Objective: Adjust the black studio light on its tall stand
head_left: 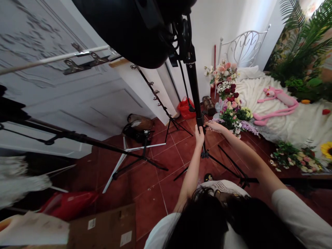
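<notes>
The left hand [199,135] is wrapped around a black upright pole [194,86], its thumb lying along the near side. The right hand [215,126] is at the right side of the same pole, just beside the left hand and slightly higher, with its fingers drawn in narrow; whether they pinch a knob there I cannot tell. The pole rises away from both hands to a large, dark, rounded lamp head [129,34] well above them, and a thin black cable [184,86] hangs beside it. Below the hands, tripod legs [219,162] spread over the red tiled floor [166,180].

Beyond the left hand sits a red plastic bag [185,109]; farther to its left stands a slim black stand with clips [153,90], and another black tripod [141,157] crosses white legs [120,166]. A cardboard box [103,224] lies well to the left of the hands and nearer the body.

Near the right hand, on its far right side, are mixed flowers [230,103]. Past them, a pink plush figure [285,100] lies on white cloth [249,90], with a white metal headboard [246,45] farther off
</notes>
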`<state>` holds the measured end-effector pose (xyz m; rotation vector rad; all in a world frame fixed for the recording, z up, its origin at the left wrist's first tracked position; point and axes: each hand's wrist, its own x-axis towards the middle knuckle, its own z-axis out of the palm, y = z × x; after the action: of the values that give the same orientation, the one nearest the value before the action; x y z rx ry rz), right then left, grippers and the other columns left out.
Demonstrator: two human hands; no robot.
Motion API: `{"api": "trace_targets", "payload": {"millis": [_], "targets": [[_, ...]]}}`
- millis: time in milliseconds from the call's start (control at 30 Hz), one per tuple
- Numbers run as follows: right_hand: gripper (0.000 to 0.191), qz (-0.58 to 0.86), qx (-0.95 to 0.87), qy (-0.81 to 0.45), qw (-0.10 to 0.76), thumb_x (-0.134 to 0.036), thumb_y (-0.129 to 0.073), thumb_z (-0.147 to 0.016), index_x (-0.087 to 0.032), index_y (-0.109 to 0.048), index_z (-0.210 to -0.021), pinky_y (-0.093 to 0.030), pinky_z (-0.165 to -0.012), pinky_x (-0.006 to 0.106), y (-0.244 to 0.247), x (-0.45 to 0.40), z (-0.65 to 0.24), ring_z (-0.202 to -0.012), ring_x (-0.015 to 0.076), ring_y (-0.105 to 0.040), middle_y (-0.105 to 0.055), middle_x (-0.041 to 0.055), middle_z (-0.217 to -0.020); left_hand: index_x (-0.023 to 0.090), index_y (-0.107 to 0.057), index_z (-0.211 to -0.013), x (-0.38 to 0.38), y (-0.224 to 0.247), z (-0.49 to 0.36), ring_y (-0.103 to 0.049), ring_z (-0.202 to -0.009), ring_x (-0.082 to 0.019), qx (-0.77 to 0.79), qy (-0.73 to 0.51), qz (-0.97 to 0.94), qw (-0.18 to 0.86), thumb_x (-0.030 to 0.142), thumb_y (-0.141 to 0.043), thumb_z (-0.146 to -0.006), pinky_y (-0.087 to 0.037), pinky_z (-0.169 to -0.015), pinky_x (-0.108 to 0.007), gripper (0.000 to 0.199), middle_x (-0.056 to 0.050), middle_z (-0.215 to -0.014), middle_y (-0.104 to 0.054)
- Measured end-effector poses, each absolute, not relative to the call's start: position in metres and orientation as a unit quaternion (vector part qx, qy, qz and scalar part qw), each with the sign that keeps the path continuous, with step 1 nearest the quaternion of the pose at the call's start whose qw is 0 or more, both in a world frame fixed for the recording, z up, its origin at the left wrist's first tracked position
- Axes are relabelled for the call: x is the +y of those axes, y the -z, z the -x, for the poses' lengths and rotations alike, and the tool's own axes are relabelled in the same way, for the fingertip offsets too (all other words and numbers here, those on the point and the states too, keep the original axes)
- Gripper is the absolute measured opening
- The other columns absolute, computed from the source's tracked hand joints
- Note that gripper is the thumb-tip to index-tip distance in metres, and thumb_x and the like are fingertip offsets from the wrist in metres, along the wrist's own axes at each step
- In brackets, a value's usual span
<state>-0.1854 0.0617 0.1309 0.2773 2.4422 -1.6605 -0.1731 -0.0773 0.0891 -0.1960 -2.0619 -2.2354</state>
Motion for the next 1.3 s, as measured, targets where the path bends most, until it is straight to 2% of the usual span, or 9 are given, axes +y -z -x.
{"api": "trace_targets", "payload": {"millis": [167, 267, 433, 567, 733, 967, 1067, 1167, 1300], "targets": [[0.021, -0.051, 0.714, 0.696, 0.058, -0.038, -0.065, -0.087, -0.016, -0.065, -0.088, -0.038, -0.057, 0.018, -0.125, 0.064, 0.167, -0.058, 0.0065, -0.047, -0.062, -0.0038, -0.072, 0.022, -0.060, -0.101, -0.077, -0.090, 0.173, -0.064, -0.091, -0.018, -0.676, 0.730, 0.080, 0.062, 0.073, -0.043, -0.088, -0.050, -0.089, -0.030, 0.055, -0.007, -0.096, -0.066], [0.020, -0.026, 0.697, 0.712, 0.079, -0.031, -0.070, -0.082, -0.015, -0.068, -0.093, -0.039, -0.058, 0.018, -0.128, 0.073, 0.169, -0.065, 0.0072, -0.052, -0.068, -0.0008, -0.084, 0.021, -0.060, -0.099, -0.077, -0.093, 0.172, -0.063, -0.092, -0.019, -0.678, 0.726, 0.085, 0.073, 0.074, -0.043, -0.087, -0.049, -0.090, -0.031, 0.056, -0.008, -0.095, -0.066], [0.032, -0.065, 0.786, 0.612, 0.048, -0.015, -0.074, -0.077, -0.013, -0.068, -0.108, -0.035, -0.052, 0.018, -0.143, 0.085, 0.178, -0.051, 0.0063, -0.044, -0.055, -0.0097, -0.057, 0.022, -0.058, -0.097, -0.075, -0.095, 0.171, -0.062, -0.089, -0.019, -0.673, 0.734, 0.079, 0.057, 0.074, -0.042, -0.088, -0.049, -0.090, -0.032, 0.056, -0.007, -0.092, -0.065], [0.016, -0.071, 0.814, 0.564, 0.116, -0.024, -0.070, -0.088, -0.011, -0.070, -0.098, -0.038, -0.050, 0.020, -0.155, 0.077, 0.183, -0.045, 0.0074, -0.048, -0.058, -0.0059, -0.052, 0.021, -0.058, -0.095, -0.075, -0.094, 0.172, -0.062, -0.088, -0.018, -0.674, 0.732, 0.079, 0.067, 0.075, -0.042, -0.087, -0.049, -0.089, -0.031, 0.057, -0.007, -0.091, -0.065], [0.030, -0.098, 0.827, 0.542, 0.112, -0.041, -0.068, -0.092, -0.015, -0.063, -0.077, -0.045, -0.054, 0.020, -0.152, 0.063, 0.186, -0.045, 0.0094, -0.053, -0.058, -0.0036, -0.048, 0.020, -0.059, -0.101, -0.075, -0.092, 0.173, -0.064, -0.094, -0.019, -0.687, 0.718, 0.078, 0.078, 0.077, -0.040, -0.087, -0.050, -0.092, -0.032, 0.061, -0.009, -0.098, -0.067], [0.047, -0.102, 0.760, 0.641, 0.043, -0.058, -0.067, -0.085, -0.018, -0.058, -0.062, -0.057, -0.085, 0.033, -0.137, 0.064, 0.168, -0.079, 0.0176, -0.070, -0.069, 0.0043, -0.072, 0.020, -0.061, -0.104, -0.073, -0.088, 0.174, -0.068, -0.094, -0.020, -0.695, 0.711, 0.071, 0.075, 0.079, -0.036, -0.088, -0.053, -0.093, -0.035, 0.066, -0.010, -0.099, -0.070], [0.043, -0.018, 0.744, 0.667, -0.030, -0.056, -0.082, -0.069, -0.018, -0.067, -0.086, -0.051, -0.103, 0.039, -0.143, 0.065, 0.165, -0.105, 0.0229, -0.068, -0.073, 0.0073, -0.103, 0.018, -0.063, -0.108, -0.072, -0.086, 0.175, -0.068, -0.103, -0.023, -0.695, 0.712, 0.061, 0.079, 0.078, -0.038, -0.088, -0.052, -0.098, -0.037, 0.068, -0.013, -0.108, -0.070], [0.073, 0.061, 0.740, 0.665, -0.081, -0.049, -0.092, -0.053, -0.020, -0.065, -0.114, -0.044, -0.112, 0.041, -0.156, 0.055, 0.170, -0.123, 0.0261, -0.060, -0.066, 0.0096, -0.128, 0.017, -0.063, -0.115, -0.072, -0.084, 0.175, -0.065, -0.117, -0.025, -0.687, 0.721, 0.059, 0.070, 0.075, -0.040, -0.090, -0.049, -0.105, -0.039, 0.067, -0.015, -0.117, -0.069], [0.077, 0.067, 0.755, 0.644, -0.105, -0.049, -0.092, -0.055, -0.017, -0.062, -0.118, -0.048, -0.108, 0.043, -0.168, 0.023, 0.181, -0.116, 0.0265, -0.063, -0.069, 0.0095, -0.119, 0.018, -0.059, -0.125, -0.070, -0.082, 0.174, -0.059, -0.130, -0.026, -0.674, 0.734, 0.062, 0.064, 0.071, -0.040, -0.092, -0.044, -0.113, -0.040, 0.065, -0.017, -0.126, -0.066]]}}
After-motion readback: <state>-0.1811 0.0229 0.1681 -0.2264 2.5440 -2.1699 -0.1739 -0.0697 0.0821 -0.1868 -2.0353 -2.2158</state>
